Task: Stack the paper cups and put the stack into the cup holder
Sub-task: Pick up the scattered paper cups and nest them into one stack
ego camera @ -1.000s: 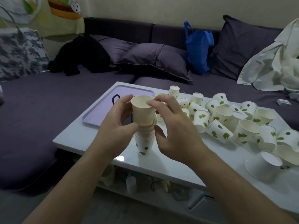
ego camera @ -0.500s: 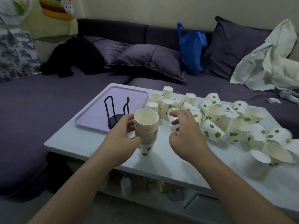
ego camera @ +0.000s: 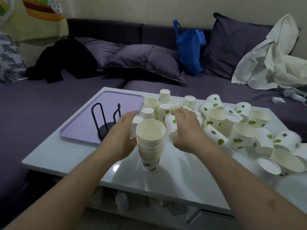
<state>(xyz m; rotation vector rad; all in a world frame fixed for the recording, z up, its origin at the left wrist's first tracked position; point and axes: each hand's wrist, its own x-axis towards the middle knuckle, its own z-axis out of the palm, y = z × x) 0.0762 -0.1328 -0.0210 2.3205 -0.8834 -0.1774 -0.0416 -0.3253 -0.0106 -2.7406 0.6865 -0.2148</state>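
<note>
White table [ego camera: 182, 176]; cup stack [ego camera: 150, 143]; print unreadable.

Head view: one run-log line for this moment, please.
stack: upright on table, unheld | left hand: open beside stack | right hand: reaching into loose cups | cup holder: empty on tray

A purple sofa [ego camera: 49, 97] with cushions [ego camera: 146, 62] wraps a white table [ego camera: 182, 176] under a pale wall [ego camera: 149, 9].

No legible text; small print on cup [ego camera: 132, 133] too blurred.
</note>
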